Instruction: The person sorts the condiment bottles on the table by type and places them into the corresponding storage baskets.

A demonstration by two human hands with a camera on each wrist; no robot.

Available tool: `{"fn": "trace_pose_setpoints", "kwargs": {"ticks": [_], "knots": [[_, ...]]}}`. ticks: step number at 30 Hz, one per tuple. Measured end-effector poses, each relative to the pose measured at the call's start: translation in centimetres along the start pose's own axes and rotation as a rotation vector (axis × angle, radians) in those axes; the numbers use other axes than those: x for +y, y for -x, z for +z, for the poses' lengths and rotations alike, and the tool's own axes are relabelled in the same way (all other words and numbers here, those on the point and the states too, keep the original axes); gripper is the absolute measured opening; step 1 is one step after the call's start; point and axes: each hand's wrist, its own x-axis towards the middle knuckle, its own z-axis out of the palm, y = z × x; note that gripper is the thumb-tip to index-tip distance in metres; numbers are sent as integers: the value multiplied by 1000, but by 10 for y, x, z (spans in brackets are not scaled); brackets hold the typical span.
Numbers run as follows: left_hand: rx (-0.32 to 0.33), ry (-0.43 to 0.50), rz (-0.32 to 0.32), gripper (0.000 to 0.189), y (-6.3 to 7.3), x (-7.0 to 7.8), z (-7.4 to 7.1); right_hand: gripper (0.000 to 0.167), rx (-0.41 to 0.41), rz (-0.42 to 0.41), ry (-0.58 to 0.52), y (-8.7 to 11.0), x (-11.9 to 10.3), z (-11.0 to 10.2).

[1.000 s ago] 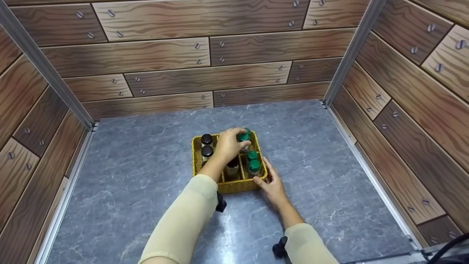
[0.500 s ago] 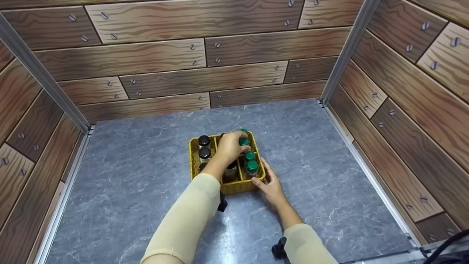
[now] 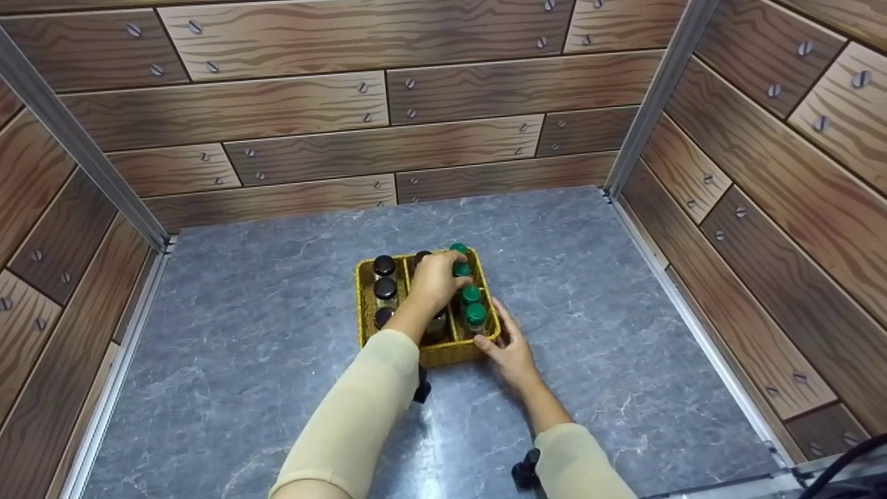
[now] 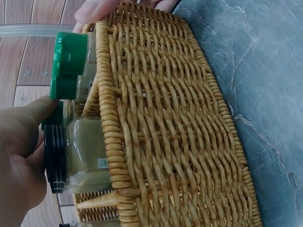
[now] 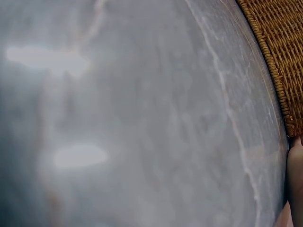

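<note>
A divided wicker basket [image 3: 457, 352] stands on the table with capped jars in its compartments. My left hand [image 3: 435, 281] reaches over it and pinches a jar with a green cap [image 3: 462, 269] in the back right compartment. Another green-capped jar [image 3: 458, 248] is behind that one, and two green-capped jars [image 3: 475, 315] stand in front. Black-capped jars [image 3: 385, 288] line the left compartment. My left hand and forearm partly cover the middle compartment. At the front right corner, my right hand [image 3: 514, 353] grips the basket, thumb at the front rim and fingers along the side.
The grey marbled table [image 3: 242, 346] surrounds the basket. Wood-patterned walls [image 3: 312, 104] with metal corner posts close in the back and sides. A dark cable [image 3: 842, 471] runs at the lower right corner.
My left hand has sunk a little with the green-capped jar, which now sits lower in the compartment. The green cap behind shows more clearly. My right hand keeps its grip; the head view shifts slightly.
</note>
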Motion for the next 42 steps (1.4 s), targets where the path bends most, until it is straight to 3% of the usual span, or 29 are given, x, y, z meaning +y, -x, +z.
{"fn": "trace_pose_setpoints", "kwargs": {"ticks": [25, 36, 42], "knots": [[10, -29, 27, 39, 1, -2, -2, 83, 1, -15, 2, -1, 2, 0], [63, -35, 47, 35, 3, -3, 1, 84, -4, 3, -10, 0, 3, 0], [47, -17, 43, 35, 3, -2, 0, 84, -7, -6, -36, 1, 1, 0]]}}
